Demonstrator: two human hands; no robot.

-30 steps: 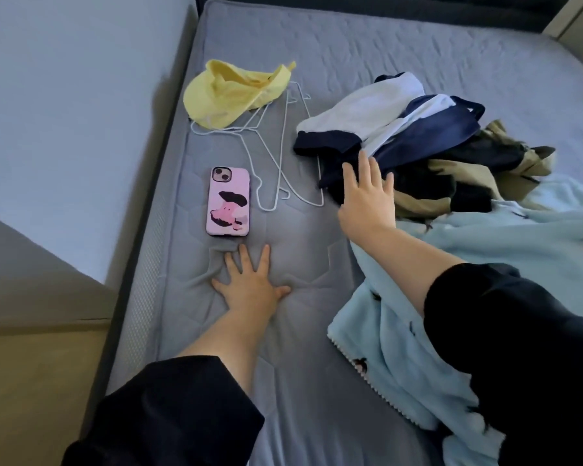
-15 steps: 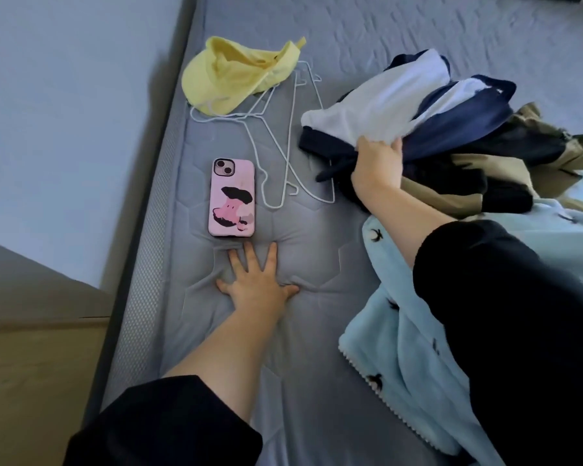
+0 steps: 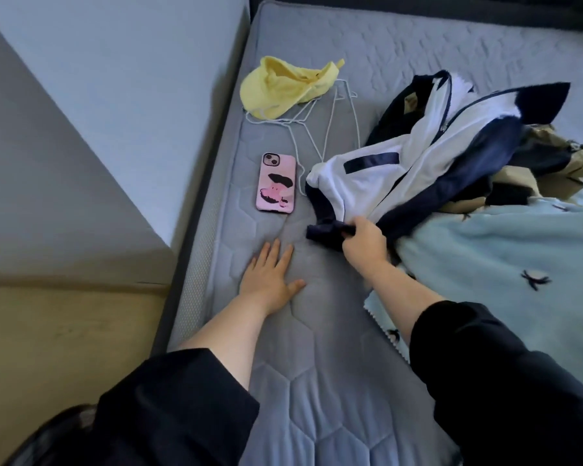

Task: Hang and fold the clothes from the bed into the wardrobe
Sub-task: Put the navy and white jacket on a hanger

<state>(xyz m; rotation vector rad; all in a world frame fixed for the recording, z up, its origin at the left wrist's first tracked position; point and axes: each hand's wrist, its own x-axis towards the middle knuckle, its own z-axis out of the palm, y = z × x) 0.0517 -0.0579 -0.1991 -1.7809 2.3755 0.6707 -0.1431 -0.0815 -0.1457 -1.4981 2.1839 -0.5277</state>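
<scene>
Clearly, the jacket (image 3: 377, 183) is held by its navy hem band, which is pinched in the curled fingers of the right hand (image 3: 364, 243). The grip is judged to be for pulling the jacket off the clothes pile (image 3: 552, 163). The left hand (image 3: 270, 274) is laid flat on the bed (image 3: 317, 381), fingers straight and nothing held, probably as a brace while the body is leaned over.

The jacket is spread on the bed, partly over the pile and beside the blue blanket (image 3: 502, 270). Its long axis runs diagonally, from the gripped hem at the near left to the navy part at the far right; the zip line follows the same slant. White wire hangers (image 3: 330, 129) lie just beyond, partly under a yellow cap (image 3: 283, 85), near enough to be reached for hanging. A pink phone (image 3: 276, 183) lies just beside the hem. No wardrobe is seen.
</scene>
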